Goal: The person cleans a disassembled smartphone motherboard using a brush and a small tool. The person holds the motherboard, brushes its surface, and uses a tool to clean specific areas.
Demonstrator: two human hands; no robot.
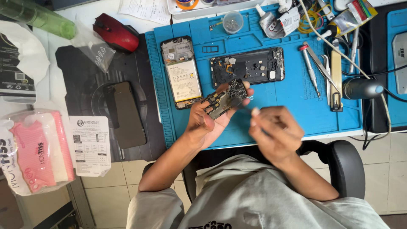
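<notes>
My left hand point(205, 123) grips a circuit board point(224, 100), matt dark with small shiny metal parts. The work mat point(292, 97) under it looks like smooth blue rubber. The red mouse point(116, 33) is glossy plastic, the screwdriver point(310, 68) bright metal, the tissue pack point(34, 152) crinkled clear film over pink paper.

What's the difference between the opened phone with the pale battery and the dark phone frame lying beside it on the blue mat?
The opened phone with the pale battery lies lengthwise toward the person; the dark phone frame lies crosswise. The first keeps its battery in place; the second looks stripped, with a mostly dark, hollow interior. Both rest backs-open on the blue work mat, untouched by the hands, which hold a circuit board above the mat.
</notes>
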